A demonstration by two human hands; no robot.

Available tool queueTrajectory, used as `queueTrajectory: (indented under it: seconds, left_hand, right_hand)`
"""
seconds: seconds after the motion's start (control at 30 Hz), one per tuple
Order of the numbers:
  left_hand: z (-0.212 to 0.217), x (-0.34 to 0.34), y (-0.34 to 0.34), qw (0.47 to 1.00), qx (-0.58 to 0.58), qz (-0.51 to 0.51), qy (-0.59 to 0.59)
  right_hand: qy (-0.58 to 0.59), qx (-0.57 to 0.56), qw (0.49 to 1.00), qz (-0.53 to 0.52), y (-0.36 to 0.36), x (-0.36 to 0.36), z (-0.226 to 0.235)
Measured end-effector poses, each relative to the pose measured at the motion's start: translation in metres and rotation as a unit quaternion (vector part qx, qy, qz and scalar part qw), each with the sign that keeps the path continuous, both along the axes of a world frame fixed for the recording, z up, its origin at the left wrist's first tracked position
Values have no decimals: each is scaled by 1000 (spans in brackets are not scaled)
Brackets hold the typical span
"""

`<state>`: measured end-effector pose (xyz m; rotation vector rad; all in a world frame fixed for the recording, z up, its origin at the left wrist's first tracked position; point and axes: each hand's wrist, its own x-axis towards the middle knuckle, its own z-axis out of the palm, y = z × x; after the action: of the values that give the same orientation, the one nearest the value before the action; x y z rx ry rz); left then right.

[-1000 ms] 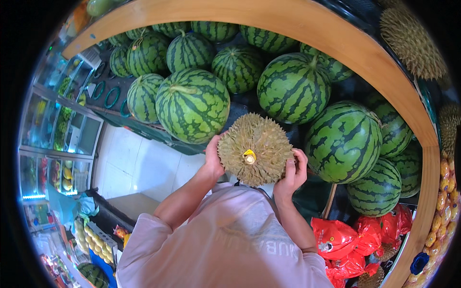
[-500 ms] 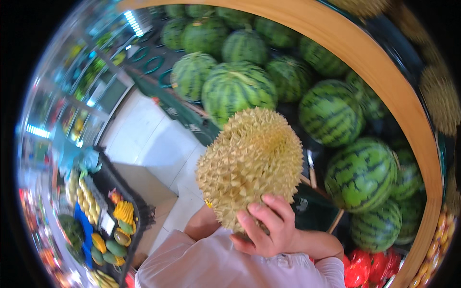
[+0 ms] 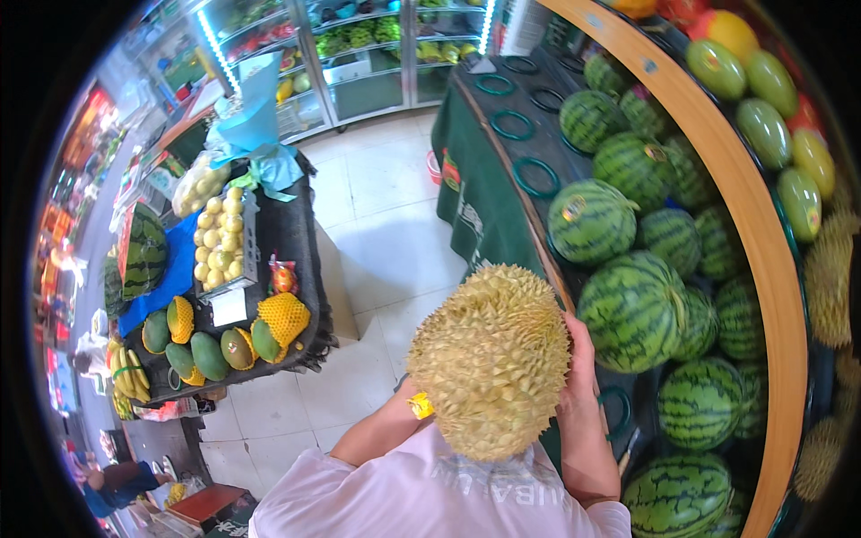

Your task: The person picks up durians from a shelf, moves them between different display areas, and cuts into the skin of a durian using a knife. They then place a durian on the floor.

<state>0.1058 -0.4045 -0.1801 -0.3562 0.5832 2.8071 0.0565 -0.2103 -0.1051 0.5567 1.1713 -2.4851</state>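
A large spiky yellow-brown durian [image 3: 489, 363] is held up in front of my chest. My right hand [image 3: 578, 366] lies along its right side, palm pressed to the spikes and fingers toward the far end. My left forearm runs up behind the lower left of the durian, which hides the left hand and its fingers. A small yellow tag [image 3: 421, 405] shows at the fruit's left edge, by that forearm.
Striped watermelons [image 3: 632, 309] fill the stand on my right, inside a curved wooden rim [image 3: 778, 269]. Green rings [image 3: 535, 177] lie at its far end. On the left, a dark table [image 3: 300, 269] bears mangoes and boxed pale round fruit. Glass-fronted fridges [image 3: 359, 90] stand ahead over tiled floor.
My view has turned, so the table and fridges show more fully. My right hand has shifted from the durian's near face to its right side. The durian is still held up.
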Motion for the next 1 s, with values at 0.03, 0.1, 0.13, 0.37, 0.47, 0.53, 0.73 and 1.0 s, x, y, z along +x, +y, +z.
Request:
queueTrajectory:
  seconds: [0.03, 0.1, 0.13, 0.37, 0.47, 0.53, 0.73, 1.0]
  left_hand:
    - [4, -10, -18, 1000, -1, 6, -8]
    - [16, -36, -53, 999, 5, 9, -42]
    - [21, -55, -68, 998, 7, 13, -61]
    - [-37, -188, -158, 987, 86, 10, -136]
    - [-36, -251, -181, 992, 72, -13, -100]
    - [-8, -297, -183, 985, 28, 0, -173]
    - [51, -473, -167, 984, -98, -144, 28]
    - [119, -598, -104, 628, -626, -90, 454]
  right_hand:
    - [42, 25, 999, 1, -15, -12, -11]
    - [-17, -48, 999, 20, -38, -41, -23]
    - [-48, -83, 995, 28, -47, -58, -27]
    - [48, -22, 995, 80, -126, -136, -1]
    - [92, -153, 980, 88, -131, -187, -61]
    - [-10, -380, 916, 129, -132, -250, -90]
    - [113, -474, 873, 34, -145, -375, -110]
    - [70, -363, 904, -214, -112, -480, -88]
